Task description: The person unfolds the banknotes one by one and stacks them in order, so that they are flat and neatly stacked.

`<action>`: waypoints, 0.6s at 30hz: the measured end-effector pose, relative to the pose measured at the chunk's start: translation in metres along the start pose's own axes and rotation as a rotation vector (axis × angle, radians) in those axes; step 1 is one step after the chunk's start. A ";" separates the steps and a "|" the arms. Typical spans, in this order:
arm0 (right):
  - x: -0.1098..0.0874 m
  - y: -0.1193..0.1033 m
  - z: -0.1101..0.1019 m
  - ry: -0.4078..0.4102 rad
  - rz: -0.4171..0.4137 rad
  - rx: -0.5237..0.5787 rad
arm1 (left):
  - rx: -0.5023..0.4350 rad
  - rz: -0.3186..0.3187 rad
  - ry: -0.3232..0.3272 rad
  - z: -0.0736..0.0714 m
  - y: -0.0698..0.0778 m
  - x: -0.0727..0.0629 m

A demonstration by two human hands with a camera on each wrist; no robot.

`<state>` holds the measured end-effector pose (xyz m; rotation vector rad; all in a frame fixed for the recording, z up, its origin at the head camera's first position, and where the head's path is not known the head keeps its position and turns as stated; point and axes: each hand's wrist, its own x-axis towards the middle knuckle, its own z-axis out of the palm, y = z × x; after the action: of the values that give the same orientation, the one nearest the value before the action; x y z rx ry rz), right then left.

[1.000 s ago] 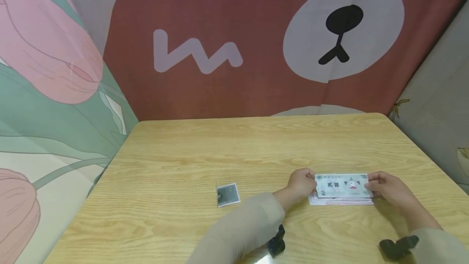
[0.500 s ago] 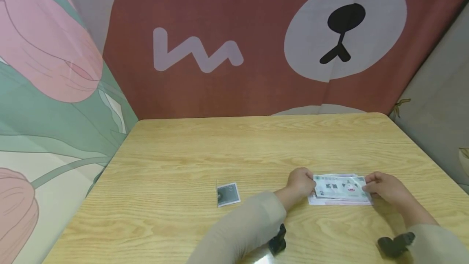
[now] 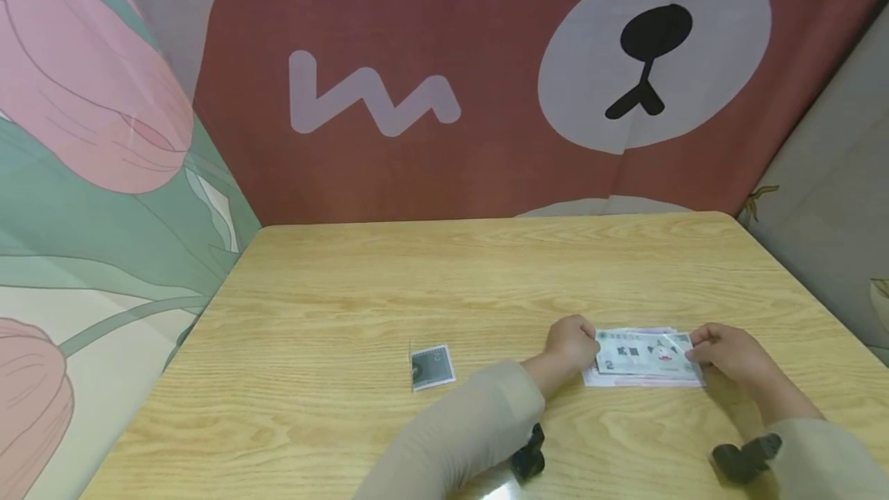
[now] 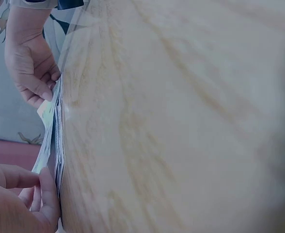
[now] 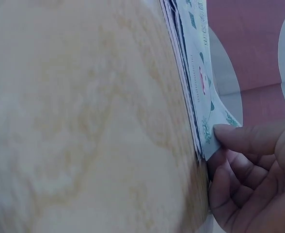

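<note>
A pale green play banknote (image 3: 642, 353), marked with a 2 and a small cartoon figure, lies over a low stack of paper notes (image 3: 646, 382) at the table's right. My left hand (image 3: 571, 344) pinches its left end; my right hand (image 3: 729, 353) pinches the other end. In the right wrist view, the thumb of my right hand (image 5: 259, 170) lies on the banknote's corner (image 5: 206, 131), which bends up off the stack. From the left wrist, the banknote (image 4: 46, 138) stands slightly apart from the stack's layered edges (image 4: 59, 145).
A small dark grey square with a pale border (image 3: 432, 368) lies left of my left forearm on the wooden table (image 3: 333, 292). Behind the table hangs a red cloth with a bear print (image 3: 486, 168). Black wrist devices (image 3: 528, 454) sit below both sleeves.
The banknote and my right hand have shifted slightly left. More of the stack now shows past the banknote's upper edge. Both hands keep hold of its ends.
</note>
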<state>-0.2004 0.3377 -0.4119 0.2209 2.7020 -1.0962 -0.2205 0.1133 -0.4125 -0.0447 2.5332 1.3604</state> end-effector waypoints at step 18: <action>-0.005 -0.004 -0.003 -0.051 0.013 -0.026 | 0.050 0.025 0.047 -0.009 -0.005 0.001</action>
<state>-0.1972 0.3363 -0.4058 0.2035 2.6638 -1.0481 -0.2232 0.1030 -0.4118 -0.0367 2.6142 1.3191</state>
